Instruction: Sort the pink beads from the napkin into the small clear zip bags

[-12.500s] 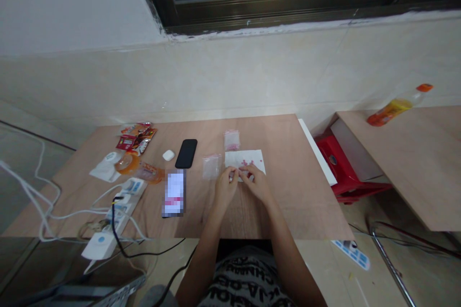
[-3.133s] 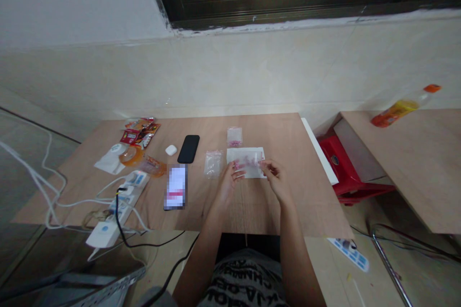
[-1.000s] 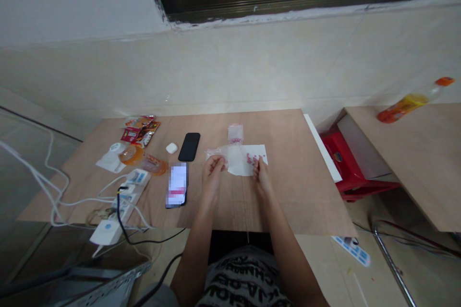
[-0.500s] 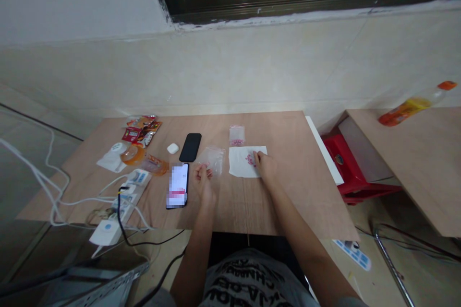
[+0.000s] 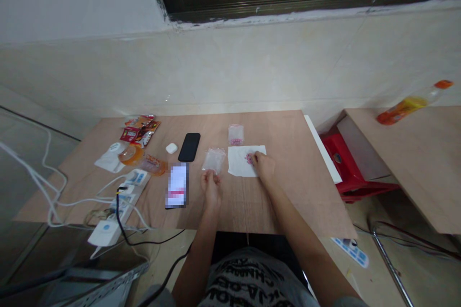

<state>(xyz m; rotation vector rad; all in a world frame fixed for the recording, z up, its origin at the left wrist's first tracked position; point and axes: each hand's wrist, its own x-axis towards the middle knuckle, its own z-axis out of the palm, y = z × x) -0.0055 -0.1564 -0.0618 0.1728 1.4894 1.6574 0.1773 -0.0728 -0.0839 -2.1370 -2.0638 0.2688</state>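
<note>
My left hand point(image 5: 212, 188) is closed with its fingertips on the near edge of a clear plastic bag point(image 5: 215, 159), which lies almost flat. On a white sheet of paper point(image 5: 237, 167) sits a small cluster of tiny pink pieces point(image 5: 248, 158). My right hand point(image 5: 263, 167) reaches over the paper's right side, its fingers pinched together at those pieces. Whatever is between the right fingertips is too small to make out. Just behind the paper lies a small clear zip bag point(image 5: 236, 134) with pink pieces along its near end.
Left of my left hand are a lit phone point(image 5: 177, 184), a black phone point(image 5: 189, 147) and a white case point(image 5: 171, 148). Farther left lie an orange-capped bottle point(image 5: 153, 164), snack packets point(image 5: 140, 129) and a power strip point(image 5: 124, 206) with cables. A red stool point(image 5: 347, 168) stands right of the table.
My left hand has moved slightly right and toward me, to the bag's near edge. The bag has gone from crumpled to flatter. My right hand has stayed at the pink pieces.
</note>
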